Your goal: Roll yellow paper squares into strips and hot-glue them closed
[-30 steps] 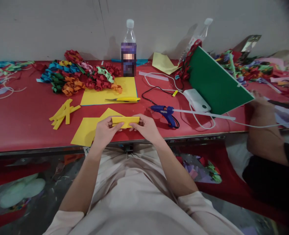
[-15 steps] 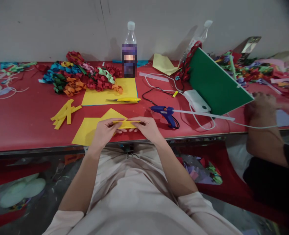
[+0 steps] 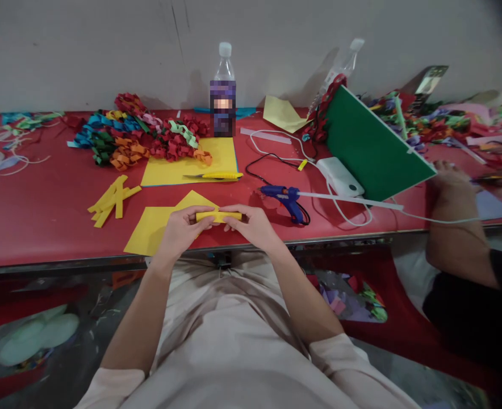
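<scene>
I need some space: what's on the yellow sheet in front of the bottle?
A yellow cutter lies on the yellow sheet, and paper chains cover the sheet's back left part; whatever is under them cannot be seen.

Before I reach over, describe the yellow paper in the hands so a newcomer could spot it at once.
At the near edge of the red table, the left hand and right hand almost meet. The yellow paper is the narrow, rolled or folded piece between them. Unlike the flat yellow sheets and loose yellow strips nearby, it alone is held.
</scene>
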Demonstrator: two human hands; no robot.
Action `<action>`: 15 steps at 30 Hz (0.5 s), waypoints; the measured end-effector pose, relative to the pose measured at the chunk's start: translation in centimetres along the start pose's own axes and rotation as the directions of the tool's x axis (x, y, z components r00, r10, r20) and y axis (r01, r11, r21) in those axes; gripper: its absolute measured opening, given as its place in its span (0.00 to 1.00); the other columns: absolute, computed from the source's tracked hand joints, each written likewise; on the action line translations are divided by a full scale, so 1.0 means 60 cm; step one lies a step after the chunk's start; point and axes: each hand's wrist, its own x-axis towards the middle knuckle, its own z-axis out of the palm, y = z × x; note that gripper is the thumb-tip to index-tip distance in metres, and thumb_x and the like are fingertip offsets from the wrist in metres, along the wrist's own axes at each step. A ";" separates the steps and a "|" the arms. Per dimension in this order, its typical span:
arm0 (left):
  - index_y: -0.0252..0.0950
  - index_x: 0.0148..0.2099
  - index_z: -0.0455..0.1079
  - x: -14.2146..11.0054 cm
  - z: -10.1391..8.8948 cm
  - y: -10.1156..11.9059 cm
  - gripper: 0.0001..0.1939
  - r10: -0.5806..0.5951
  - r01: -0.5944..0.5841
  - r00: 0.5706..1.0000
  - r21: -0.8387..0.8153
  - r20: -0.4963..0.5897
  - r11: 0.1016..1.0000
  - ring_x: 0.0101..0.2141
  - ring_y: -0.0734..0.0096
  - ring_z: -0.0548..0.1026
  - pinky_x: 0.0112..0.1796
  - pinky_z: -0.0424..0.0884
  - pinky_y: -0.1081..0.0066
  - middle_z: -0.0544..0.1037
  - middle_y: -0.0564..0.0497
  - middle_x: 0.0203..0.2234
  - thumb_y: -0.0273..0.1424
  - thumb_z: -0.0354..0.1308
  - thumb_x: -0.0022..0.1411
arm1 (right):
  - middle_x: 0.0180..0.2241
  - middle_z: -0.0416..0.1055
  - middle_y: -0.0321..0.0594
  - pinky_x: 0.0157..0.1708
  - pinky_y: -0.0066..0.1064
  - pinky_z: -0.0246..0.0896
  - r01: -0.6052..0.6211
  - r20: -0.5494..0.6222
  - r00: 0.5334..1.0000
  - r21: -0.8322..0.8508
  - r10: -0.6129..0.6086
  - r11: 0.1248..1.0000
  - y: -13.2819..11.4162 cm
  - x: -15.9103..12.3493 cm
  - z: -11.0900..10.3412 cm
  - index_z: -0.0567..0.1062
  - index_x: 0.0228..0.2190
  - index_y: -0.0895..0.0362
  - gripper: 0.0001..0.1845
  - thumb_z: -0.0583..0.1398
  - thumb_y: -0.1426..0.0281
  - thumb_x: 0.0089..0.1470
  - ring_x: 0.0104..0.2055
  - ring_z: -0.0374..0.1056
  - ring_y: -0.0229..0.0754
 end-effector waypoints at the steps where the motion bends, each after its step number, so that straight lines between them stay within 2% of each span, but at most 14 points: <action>1: 0.33 0.49 0.80 0.000 -0.001 0.001 0.26 0.009 -0.010 1.000 0.019 0.004 1.000 0.33 0.66 0.83 0.36 0.79 0.73 0.85 0.46 0.33 0.42 0.74 0.52 | 0.30 0.80 0.39 0.35 0.30 0.73 -0.018 -0.021 1.000 0.009 0.018 1.000 0.005 0.002 0.004 0.82 0.45 0.59 0.19 0.67 0.61 0.55 0.30 0.76 0.39; 5: 0.34 0.45 0.81 -0.007 0.001 0.012 0.20 0.035 -0.037 0.999 0.076 0.027 0.996 0.33 0.65 0.83 0.35 0.79 0.72 0.85 0.46 0.34 0.42 0.72 0.54 | 0.31 0.81 0.40 0.33 0.28 0.74 0.012 -0.048 0.999 0.071 -0.009 0.997 0.010 0.001 0.012 0.83 0.41 0.58 0.15 0.68 0.62 0.54 0.31 0.79 0.40; 9: 0.34 0.36 0.82 -0.020 0.006 0.026 0.13 0.117 -0.112 0.993 0.155 -0.027 0.982 0.31 0.64 0.83 0.34 0.79 0.72 0.85 0.47 0.31 0.39 0.72 0.54 | 0.30 0.81 0.39 0.30 0.27 0.73 0.024 -0.053 0.998 0.028 -0.022 0.999 -0.005 -0.010 0.015 0.83 0.38 0.57 0.13 0.68 0.61 0.55 0.30 0.79 0.40; 12: 0.35 0.37 0.82 -0.028 0.006 0.025 0.14 0.138 -0.132 0.989 0.116 -0.049 0.984 0.31 0.63 0.84 0.36 0.81 0.71 0.85 0.47 0.31 0.41 0.72 0.55 | 0.27 0.81 0.39 0.27 0.25 0.70 0.061 -0.043 0.997 -0.056 -0.063 0.997 -0.015 -0.016 0.014 0.84 0.35 0.57 0.12 0.65 0.61 0.60 0.25 0.77 0.38; 15: 0.35 0.40 0.82 -0.033 0.000 0.018 0.16 0.141 -0.133 0.989 0.137 -0.046 0.982 0.29 0.64 0.84 0.33 0.81 0.72 0.86 0.47 0.35 0.43 0.66 0.62 | 0.25 0.80 0.38 0.26 0.24 0.69 0.102 0.005 0.995 -0.103 -0.102 0.989 -0.015 -0.019 0.012 0.84 0.40 0.56 0.14 0.60 0.63 0.65 0.24 0.77 0.38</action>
